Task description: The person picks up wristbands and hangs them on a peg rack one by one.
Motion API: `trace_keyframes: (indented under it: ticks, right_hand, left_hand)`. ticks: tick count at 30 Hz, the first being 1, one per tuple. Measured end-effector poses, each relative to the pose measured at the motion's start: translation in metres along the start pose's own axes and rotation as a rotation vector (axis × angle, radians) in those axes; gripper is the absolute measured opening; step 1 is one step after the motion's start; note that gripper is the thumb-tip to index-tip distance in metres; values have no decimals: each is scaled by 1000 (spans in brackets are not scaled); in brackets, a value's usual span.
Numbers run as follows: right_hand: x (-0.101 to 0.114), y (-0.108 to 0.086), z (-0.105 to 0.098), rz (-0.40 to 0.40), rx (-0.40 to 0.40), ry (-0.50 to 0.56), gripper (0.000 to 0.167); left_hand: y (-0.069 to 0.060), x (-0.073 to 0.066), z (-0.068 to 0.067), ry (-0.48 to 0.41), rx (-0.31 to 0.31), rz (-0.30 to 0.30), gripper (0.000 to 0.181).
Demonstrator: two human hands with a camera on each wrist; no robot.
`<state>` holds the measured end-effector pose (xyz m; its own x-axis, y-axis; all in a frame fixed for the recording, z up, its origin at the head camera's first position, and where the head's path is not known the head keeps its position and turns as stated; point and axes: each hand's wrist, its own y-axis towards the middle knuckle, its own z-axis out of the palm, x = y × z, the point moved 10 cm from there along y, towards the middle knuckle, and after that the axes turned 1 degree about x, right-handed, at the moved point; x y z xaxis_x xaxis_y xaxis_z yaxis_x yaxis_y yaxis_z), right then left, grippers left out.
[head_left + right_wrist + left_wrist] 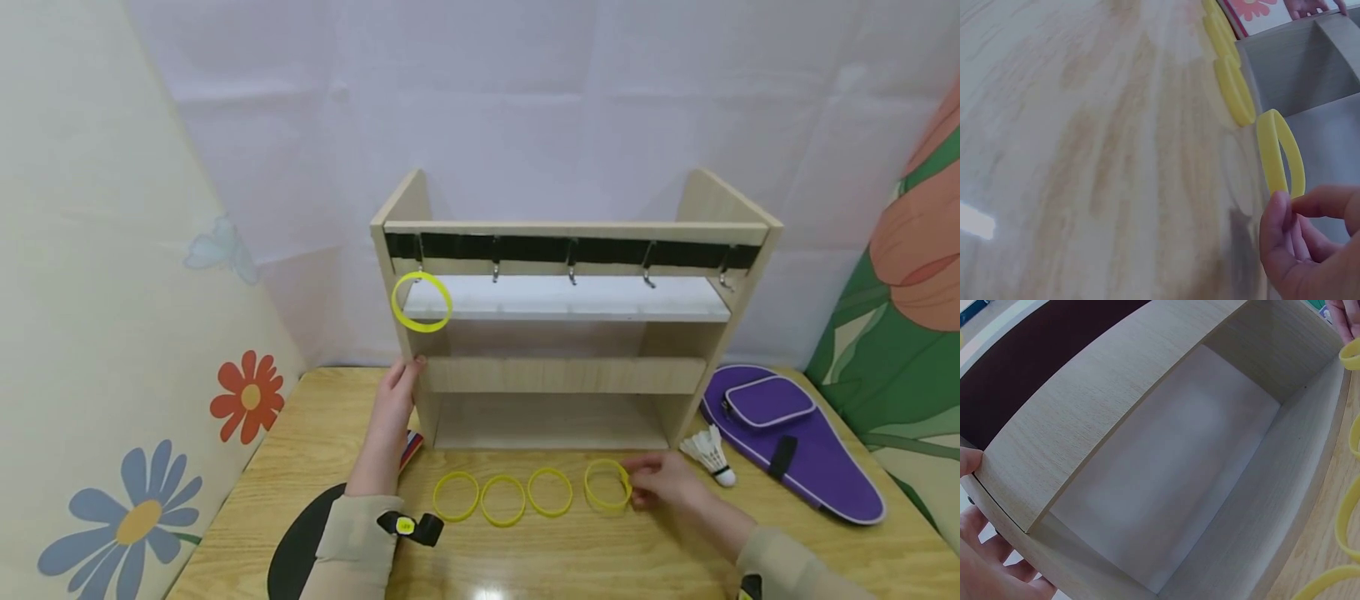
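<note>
A wooden shelf unit (pixel 566 375) carries a row of metal hooks on a black strip (pixel 532 248). From the leftmost hook hangs a yellow ring (pixel 448 312). The left hand (pixel 393 404) grips the unit's left side panel; in the left wrist view its thumb lies on the front and the fingers (pixel 1019 569) are behind the panel. Between thumb and fingers, the right hand (pixel 667 482) pinches another yellow ring (pixel 587 492), tilted up in the right wrist view (pixel 1266 150). Further yellow rings (pixel 478 498) lie in a row on the table, left of that hand.
Right of the unit are a white shuttlecock (pixel 707 450) and a purple racket case (pixel 810 450). A black round object (pixel 300 542) lies beneath the left forearm, with a striped item (pixel 412 447) beside it. The wooden table (pixel 525 567) extends in front.
</note>
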<state>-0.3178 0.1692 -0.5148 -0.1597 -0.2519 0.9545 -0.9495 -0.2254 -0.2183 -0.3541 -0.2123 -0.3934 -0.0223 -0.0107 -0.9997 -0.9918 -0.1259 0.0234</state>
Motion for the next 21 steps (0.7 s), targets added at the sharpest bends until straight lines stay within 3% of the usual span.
trace_keyframes:
  ticks: [12, 21]
  right_hand:
    - [18, -2, -8, 17, -7, 73, 43]
    - [35, -2, -4, -4, 32, 128, 49]
  left_hand:
    - [1, 2, 0, -8, 5, -5, 51]
    - [2, 2, 0, -2, -1, -13, 52]
